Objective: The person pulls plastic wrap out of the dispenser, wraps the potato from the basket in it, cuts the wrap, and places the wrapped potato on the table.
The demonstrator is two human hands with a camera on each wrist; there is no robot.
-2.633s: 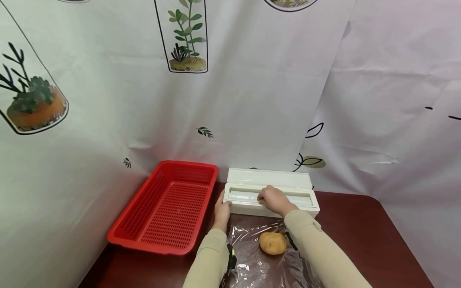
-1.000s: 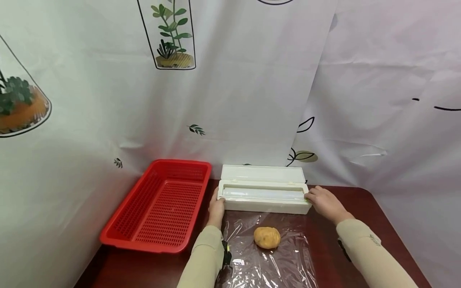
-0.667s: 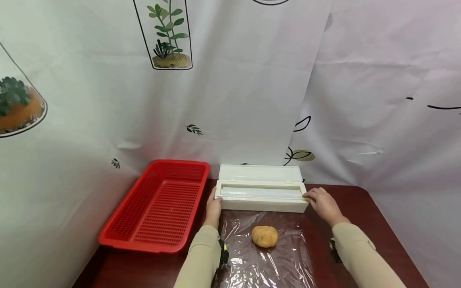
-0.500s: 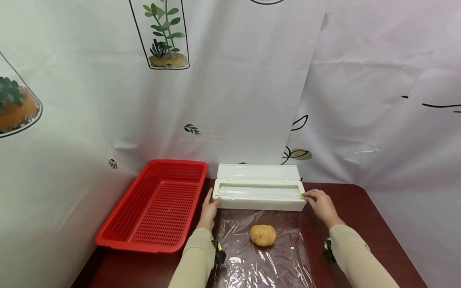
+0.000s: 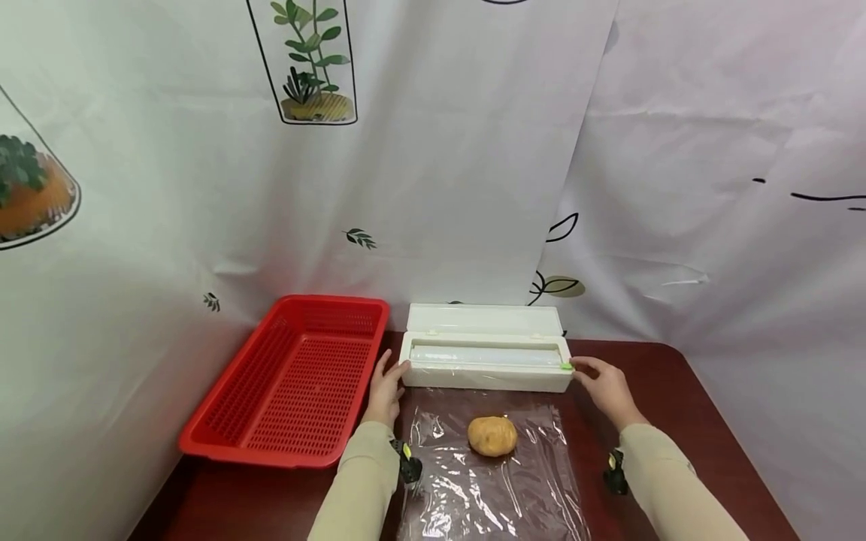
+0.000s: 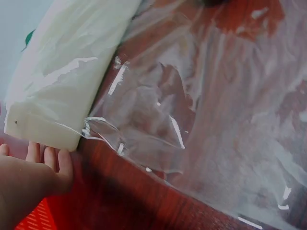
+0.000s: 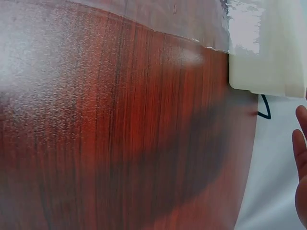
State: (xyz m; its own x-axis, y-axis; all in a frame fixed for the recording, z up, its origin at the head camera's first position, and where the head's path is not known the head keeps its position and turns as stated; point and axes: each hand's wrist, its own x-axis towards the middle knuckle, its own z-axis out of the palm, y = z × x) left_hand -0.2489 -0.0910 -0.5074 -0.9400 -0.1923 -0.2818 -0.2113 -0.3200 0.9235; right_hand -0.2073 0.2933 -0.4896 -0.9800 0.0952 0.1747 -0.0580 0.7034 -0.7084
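A white cling film dispenser (image 5: 485, 379) stands at the back of the table, its lid (image 5: 483, 318) raised and a film roll (image 5: 483, 355) inside. Clear cling film (image 5: 473, 488) spreads from its front across the tabletop, a potato (image 5: 492, 436) lying on it. At the dispenser's left end is my left hand (image 5: 384, 391), fingers loosely extended; the left wrist view shows those fingertips (image 6: 64, 158) right at the end face. My right hand (image 5: 607, 389) is by the right end with relaxed fingers, close to a green slider (image 5: 566, 366). In the right wrist view its fingers (image 7: 300, 148) hold nothing.
A red plastic basket (image 5: 284, 406) sits to the left, close beside my left forearm. The dark red wooden table (image 5: 663, 421) has a rounded far right corner. A printed white curtain (image 5: 460, 188) hangs right behind the dispenser.
My right hand went from the middle of the dispenser to its right end, leaving the green slider there, then let go of it. My left hand loosened and drew slightly away from the left end.
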